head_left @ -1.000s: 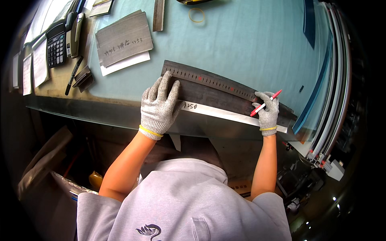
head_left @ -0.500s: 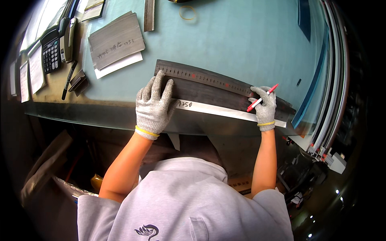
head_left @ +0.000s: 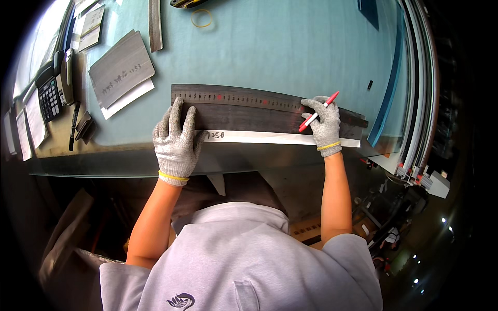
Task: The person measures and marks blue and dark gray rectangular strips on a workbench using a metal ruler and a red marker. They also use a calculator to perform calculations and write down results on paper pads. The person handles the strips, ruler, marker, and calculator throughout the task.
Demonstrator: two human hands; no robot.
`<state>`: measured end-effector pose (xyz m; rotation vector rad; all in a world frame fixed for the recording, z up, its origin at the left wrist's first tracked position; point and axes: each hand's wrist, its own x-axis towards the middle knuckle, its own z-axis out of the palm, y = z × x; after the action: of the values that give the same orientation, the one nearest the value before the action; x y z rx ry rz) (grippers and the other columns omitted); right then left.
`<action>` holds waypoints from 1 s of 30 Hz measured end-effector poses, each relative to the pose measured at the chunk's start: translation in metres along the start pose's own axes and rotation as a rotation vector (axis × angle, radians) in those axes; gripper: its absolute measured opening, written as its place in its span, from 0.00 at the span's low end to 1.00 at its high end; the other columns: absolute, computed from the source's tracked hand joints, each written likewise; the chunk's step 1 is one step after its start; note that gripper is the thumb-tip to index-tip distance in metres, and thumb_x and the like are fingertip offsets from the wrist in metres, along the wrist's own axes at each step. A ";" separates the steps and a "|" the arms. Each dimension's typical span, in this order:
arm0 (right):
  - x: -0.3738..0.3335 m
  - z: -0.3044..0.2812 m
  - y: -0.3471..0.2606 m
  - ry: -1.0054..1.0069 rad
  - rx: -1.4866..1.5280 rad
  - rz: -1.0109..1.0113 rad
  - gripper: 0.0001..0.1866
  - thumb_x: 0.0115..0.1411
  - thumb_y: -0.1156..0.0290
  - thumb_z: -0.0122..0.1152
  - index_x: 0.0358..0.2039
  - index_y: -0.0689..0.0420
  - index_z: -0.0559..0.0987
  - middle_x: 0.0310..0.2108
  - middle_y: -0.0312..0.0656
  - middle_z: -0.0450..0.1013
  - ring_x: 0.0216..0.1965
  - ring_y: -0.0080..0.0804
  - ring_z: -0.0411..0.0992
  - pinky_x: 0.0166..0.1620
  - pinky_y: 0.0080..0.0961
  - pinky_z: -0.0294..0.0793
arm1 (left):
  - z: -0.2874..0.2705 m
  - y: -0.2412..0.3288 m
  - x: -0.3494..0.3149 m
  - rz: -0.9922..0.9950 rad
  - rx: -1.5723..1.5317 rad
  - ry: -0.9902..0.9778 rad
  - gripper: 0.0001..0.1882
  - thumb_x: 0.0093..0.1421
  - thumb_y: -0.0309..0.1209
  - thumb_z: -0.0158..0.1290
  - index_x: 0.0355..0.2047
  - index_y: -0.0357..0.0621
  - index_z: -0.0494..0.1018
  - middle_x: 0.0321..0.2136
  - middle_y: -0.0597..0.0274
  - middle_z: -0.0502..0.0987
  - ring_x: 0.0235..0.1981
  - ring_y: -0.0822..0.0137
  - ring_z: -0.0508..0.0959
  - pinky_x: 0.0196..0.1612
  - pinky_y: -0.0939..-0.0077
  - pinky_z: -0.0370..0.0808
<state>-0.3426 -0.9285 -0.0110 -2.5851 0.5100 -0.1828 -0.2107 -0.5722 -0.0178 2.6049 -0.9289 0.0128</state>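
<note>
Papers (head_left: pixel 35 120), white and partly written on, lie at the far left of the blue-green table (head_left: pixel 285 57), by a dark calculator (head_left: pixel 50 98). Just right of them: black marker (head_left: pixel 74 126), pointing away from the person, and a small dark folded piece (head_left: pixel 84 126) beside it. Further right, grey sheets (head_left: pixel 120 67) with handwriting form a loose stack; a white sheet (head_left: pixel 130 97) shows from under its near edge. Narrow grey strip (head_left: pixel 155 26) at the upper edge. Left hand (head_left: pixel 176 140), in a grey knit glove with a yellow cuff band, is spread: index fingertip on the left end of the metal ruler (head_left: pixel 236 97), middle finger apart from it, thumb out to the right above the paper strip (head_left: pixel 259 137). Yellow rubber band (head_left: pixel 201 18) lies flat beyond the ruler, well apart from both hands. Ruler lies on a long dark strip (head_left: pixel 249 118), extending between the two hands; white paper strip runs along the near edge of that dark strip, close to the table's front edge. Right hand (head_left: pixel 324 124), gloved alike, is bent around a red-and-white pen (head_left: pixel 319 111), which sits slantwise across the fingers; fingertips reach the right part of the ruler. Whether they press down cannot be told. Small black piece (head_left: pixel 370 84) lies beyond the right hand; blue strip (head_left: pixel 388 101) curves near the table's right side, beside pale rails (head_left: pixel 419 78).
</note>
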 end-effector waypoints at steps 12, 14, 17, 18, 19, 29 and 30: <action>0.001 0.005 0.003 0.028 -0.021 0.003 0.19 0.46 0.75 0.76 0.42 0.50 0.86 0.42 0.42 0.76 0.50 0.42 0.73 0.56 0.40 0.71 | -0.004 0.000 0.000 0.000 -0.019 -0.018 0.33 0.54 0.36 0.67 0.60 0.42 0.73 0.66 0.42 0.67 0.63 0.43 0.71 0.63 0.51 0.66; 0.001 0.005 0.007 0.014 -0.030 -0.017 0.20 0.47 0.79 0.75 0.42 0.53 0.86 0.43 0.43 0.75 0.50 0.42 0.73 0.55 0.37 0.73 | -0.003 -0.001 0.000 -0.001 -0.023 -0.016 0.33 0.54 0.37 0.66 0.60 0.42 0.72 0.66 0.43 0.67 0.63 0.43 0.71 0.63 0.51 0.66; 0.002 0.004 0.005 0.005 -0.031 -0.019 0.19 0.47 0.80 0.75 0.42 0.55 0.85 0.43 0.43 0.75 0.50 0.41 0.73 0.55 0.36 0.74 | -0.003 -0.001 0.000 -0.006 -0.016 -0.025 0.35 0.55 0.38 0.66 0.62 0.42 0.71 0.67 0.44 0.67 0.63 0.44 0.71 0.63 0.51 0.65; 0.002 0.004 0.005 0.006 -0.020 -0.018 0.19 0.47 0.80 0.75 0.42 0.55 0.85 0.43 0.43 0.75 0.50 0.41 0.73 0.54 0.36 0.74 | -0.003 -0.002 0.000 -0.008 -0.011 -0.030 0.36 0.55 0.38 0.66 0.63 0.41 0.71 0.67 0.45 0.67 0.63 0.44 0.71 0.64 0.51 0.65; 0.002 0.003 0.005 0.006 -0.008 -0.018 0.19 0.47 0.80 0.75 0.42 0.56 0.85 0.43 0.43 0.75 0.50 0.41 0.73 0.54 0.36 0.74 | -0.003 -0.001 0.000 -0.023 -0.014 -0.030 0.36 0.55 0.39 0.66 0.63 0.41 0.70 0.67 0.45 0.67 0.63 0.44 0.71 0.64 0.51 0.65; 0.005 0.000 -0.004 0.067 0.007 -0.047 0.14 0.51 0.79 0.75 0.37 0.60 0.80 0.38 0.40 0.75 0.42 0.35 0.74 0.48 0.31 0.76 | -0.001 0.000 0.001 -0.032 0.014 -0.025 0.40 0.57 0.40 0.64 0.67 0.38 0.66 0.67 0.46 0.67 0.63 0.46 0.71 0.64 0.52 0.66; 0.001 0.004 -0.001 0.102 0.103 0.002 0.13 0.53 0.77 0.75 0.37 0.61 0.79 0.35 0.39 0.75 0.39 0.32 0.74 0.46 0.30 0.76 | -0.002 0.000 0.001 -0.033 0.015 -0.030 0.40 0.57 0.40 0.64 0.67 0.38 0.66 0.67 0.46 0.67 0.63 0.46 0.71 0.64 0.52 0.66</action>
<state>-0.3401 -0.9261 -0.0138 -2.4838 0.5257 -0.3332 -0.2100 -0.5721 -0.0162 2.6408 -0.8995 -0.0284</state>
